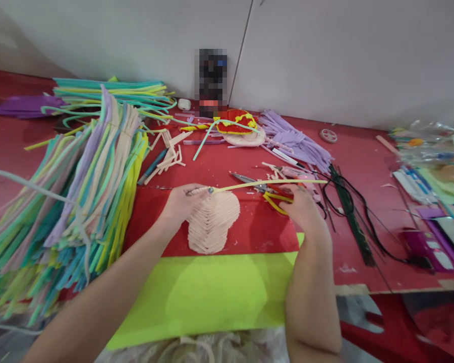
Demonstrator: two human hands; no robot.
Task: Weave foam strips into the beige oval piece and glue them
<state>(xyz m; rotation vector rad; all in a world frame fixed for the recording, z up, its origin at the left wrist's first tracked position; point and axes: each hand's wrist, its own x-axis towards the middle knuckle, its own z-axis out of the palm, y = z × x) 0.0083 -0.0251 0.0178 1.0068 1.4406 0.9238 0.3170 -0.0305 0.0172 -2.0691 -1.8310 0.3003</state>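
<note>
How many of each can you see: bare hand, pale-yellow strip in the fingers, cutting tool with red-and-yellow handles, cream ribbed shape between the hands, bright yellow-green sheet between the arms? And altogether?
Bare left hand and right hand: 2
Pale-yellow strip: 1
Cutting tool with red-and-yellow handles: 1
Cream ribbed shape: 1
Bright yellow-green sheet: 1
Total: 6

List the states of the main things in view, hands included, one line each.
Yellow stem: extended, gently bowed, one end pinched
Left hand: closed on that end
Scissors: blades pointing left; open or shut unclear
Right hand: at the scissors' handles; grip unclear
Cream piece: flat, in slanted rows
Cream offcuts: loose, piled
Lavender stems: bunched
Green sheet: spread out
</note>
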